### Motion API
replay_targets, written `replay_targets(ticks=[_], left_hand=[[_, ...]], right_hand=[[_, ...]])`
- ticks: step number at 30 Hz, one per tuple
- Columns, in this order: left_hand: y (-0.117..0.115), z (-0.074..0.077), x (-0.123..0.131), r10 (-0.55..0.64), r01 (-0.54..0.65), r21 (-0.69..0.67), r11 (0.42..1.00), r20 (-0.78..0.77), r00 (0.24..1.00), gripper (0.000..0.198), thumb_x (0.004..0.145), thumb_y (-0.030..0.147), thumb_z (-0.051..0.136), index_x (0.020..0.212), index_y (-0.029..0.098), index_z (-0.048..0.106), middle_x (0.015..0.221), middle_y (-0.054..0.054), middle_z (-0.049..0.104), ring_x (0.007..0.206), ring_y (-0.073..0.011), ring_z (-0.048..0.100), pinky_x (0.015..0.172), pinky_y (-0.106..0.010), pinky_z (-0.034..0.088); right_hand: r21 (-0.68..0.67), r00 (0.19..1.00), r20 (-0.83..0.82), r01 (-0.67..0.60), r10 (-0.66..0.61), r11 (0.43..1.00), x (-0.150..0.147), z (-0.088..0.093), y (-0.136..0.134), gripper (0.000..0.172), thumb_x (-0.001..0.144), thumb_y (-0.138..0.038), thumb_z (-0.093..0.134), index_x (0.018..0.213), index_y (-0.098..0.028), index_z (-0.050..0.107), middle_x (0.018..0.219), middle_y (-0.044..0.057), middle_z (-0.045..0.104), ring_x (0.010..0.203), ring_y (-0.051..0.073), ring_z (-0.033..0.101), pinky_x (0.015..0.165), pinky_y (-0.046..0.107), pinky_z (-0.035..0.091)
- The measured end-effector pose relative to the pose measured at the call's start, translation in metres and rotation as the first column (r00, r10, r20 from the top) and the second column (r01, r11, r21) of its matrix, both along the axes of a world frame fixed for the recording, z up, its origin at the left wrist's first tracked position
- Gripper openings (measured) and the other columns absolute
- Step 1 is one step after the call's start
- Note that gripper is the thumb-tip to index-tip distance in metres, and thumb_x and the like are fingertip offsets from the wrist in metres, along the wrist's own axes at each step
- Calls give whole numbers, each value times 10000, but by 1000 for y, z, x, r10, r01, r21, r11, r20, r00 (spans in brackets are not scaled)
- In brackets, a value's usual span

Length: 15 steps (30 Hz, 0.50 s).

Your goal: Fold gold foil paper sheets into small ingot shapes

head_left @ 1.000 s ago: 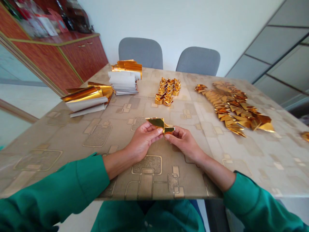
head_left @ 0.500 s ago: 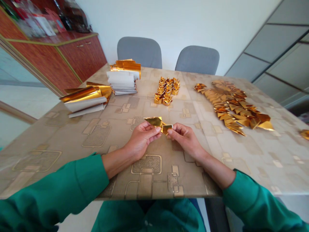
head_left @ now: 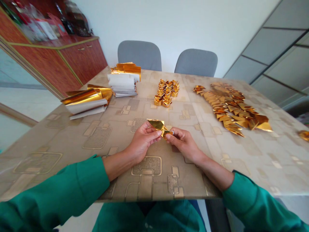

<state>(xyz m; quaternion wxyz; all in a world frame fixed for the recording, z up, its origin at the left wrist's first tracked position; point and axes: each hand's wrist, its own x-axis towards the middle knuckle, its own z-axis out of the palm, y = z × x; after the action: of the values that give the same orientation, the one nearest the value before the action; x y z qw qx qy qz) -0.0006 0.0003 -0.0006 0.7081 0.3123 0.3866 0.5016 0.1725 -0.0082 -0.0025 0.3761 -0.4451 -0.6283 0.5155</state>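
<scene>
A small folded piece of gold foil paper [head_left: 157, 125] is held between my two hands above the near middle of the table. My left hand [head_left: 144, 139] pinches its left and middle part, thumb on top. My right hand [head_left: 182, 141] grips its right end between thumb and fingers. Beyond them stands a cluster of folded gold pieces [head_left: 166, 92] in short rows. Many pointed folded gold pieces [head_left: 229, 108] lie overlapping on the right. The fingertips hide part of the held paper's folds.
On the patterned tablecloth [head_left: 96, 137], a stack of gold and white sheets [head_left: 122, 84] stands at the back left, with another curled stack [head_left: 87, 101] nearer. A single gold piece [head_left: 303, 134] lies far right. Two grey chairs [head_left: 139, 54] [head_left: 196, 62] stand behind the table.
My hands have drawn slightly closer together on the gold paper, and its right part now sits nearer my left thumb. The whole view has shifted slightly.
</scene>
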Motion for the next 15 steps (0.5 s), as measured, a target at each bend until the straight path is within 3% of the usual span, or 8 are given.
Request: replay_targets(ticks=[3, 7, 10, 15], left_hand=[[1, 0, 0, 33, -32, 21, 999, -28, 999, 347, 615, 181, 853, 807, 166, 564, 753, 34, 672, 660, -68, 622, 620, -171, 501], [2, 0, -1, 64, -59, 62, 996, -66, 996, 414, 601, 203, 858, 664, 169, 451, 659, 57, 613, 603, -61, 591, 565, -158, 464], [1, 1, -1, 60, -52, 86, 995, -93, 994, 402, 597, 221, 857, 649, 167, 462, 660, 51, 611, 612, -68, 593, 573, -167, 472], [1, 2, -1, 117, -81, 205, 975, -169, 979, 332, 627, 251, 845, 674, 166, 529, 648, 49, 601, 609, -85, 595, 548, -179, 481]], right_hand=[[-60, 1000, -12, 2, -2, 998, 1, 0, 2, 440, 841, -617, 580, 707, -197, 572, 585, -41, 467, 483, 89, 340, 455, 236, 248], [34, 998, -10, 62, -62, 997, 3, 3, 5, 456, 824, -615, 605, 644, -206, 517, 591, -32, 466, 548, 107, 367, 503, 243, 275], [68, 997, -13, 76, -75, 995, 3, 6, 4, 472, 814, -607, 620, 612, -212, 459, 568, -49, 394, 537, 104, 322, 506, 249, 260], [68, 995, -2, 100, -100, 993, 2, 6, 2, 479, 820, -619, 601, 609, -215, 454, 564, -42, 408, 541, 108, 330, 504, 253, 256]])
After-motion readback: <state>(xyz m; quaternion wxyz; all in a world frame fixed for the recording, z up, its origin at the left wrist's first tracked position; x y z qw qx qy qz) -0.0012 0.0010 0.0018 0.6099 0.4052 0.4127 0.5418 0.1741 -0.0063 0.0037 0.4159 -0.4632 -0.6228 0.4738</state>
